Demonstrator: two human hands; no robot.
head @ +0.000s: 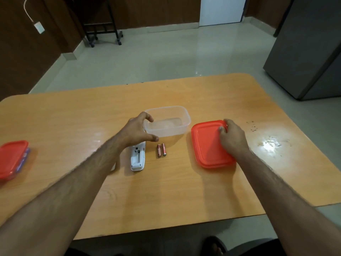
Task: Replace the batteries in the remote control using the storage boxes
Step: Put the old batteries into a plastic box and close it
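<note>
A clear plastic box (175, 124) stands without its lid in the middle of the wooden table (73, 119). My left hand (137, 131) curls around its left end, thumb at the near wall and fingers at the far rim. Its red lid (206, 145) lies flat to the right, and my right hand (232, 137) grips the lid's far right edge. A white remote (138, 157) lies face down below the left hand with its battery bay empty. Two red batteries (161, 150) lie side by side just right of it.
A second box with a red lid (13, 159) sits at the table's left edge with something purple inside. Crumbs and a bright glare patch (269, 145) mark the right side of the table. A grey cabinet (310, 48) stands on the floor at the far right.
</note>
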